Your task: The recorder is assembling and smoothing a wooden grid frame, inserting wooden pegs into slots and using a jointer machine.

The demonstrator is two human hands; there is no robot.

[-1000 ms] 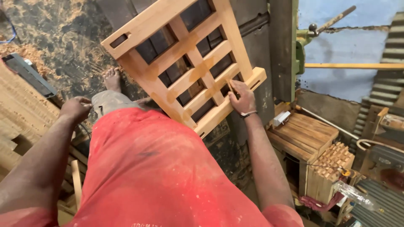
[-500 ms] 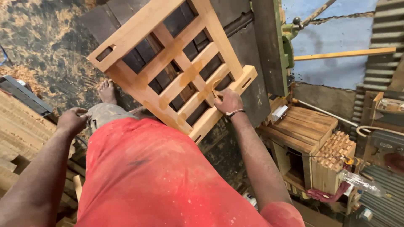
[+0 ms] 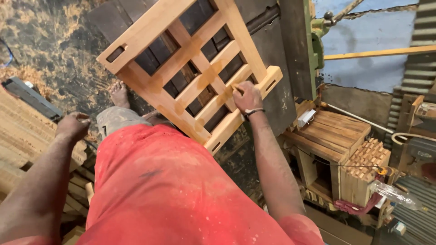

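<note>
A light wooden lattice frame (image 3: 190, 68) with crossed slats leans tilted in front of me, above dark planks. My right hand (image 3: 247, 97) grips one of its slats near the lower right rail. My left hand (image 3: 72, 127) is a closed fist out to the left, beside a stack of pale boards (image 3: 22, 140); whether it holds anything is hidden. My red shirt (image 3: 172, 190) fills the lower middle, and a bare foot (image 3: 119, 94) stands on the sawdust floor below the frame.
A green machine (image 3: 313, 41) with a dark table stands at the upper right. A slatted wooden crate (image 3: 336, 131) and a bundle of short sticks (image 3: 368, 159) sit to the right, with a clear plastic bottle (image 3: 395, 193). Sawdust covers the floor (image 3: 50, 50).
The lattice frame has shifted left and up in view with my right hand still on it. My left fist has stayed beside the boards.
</note>
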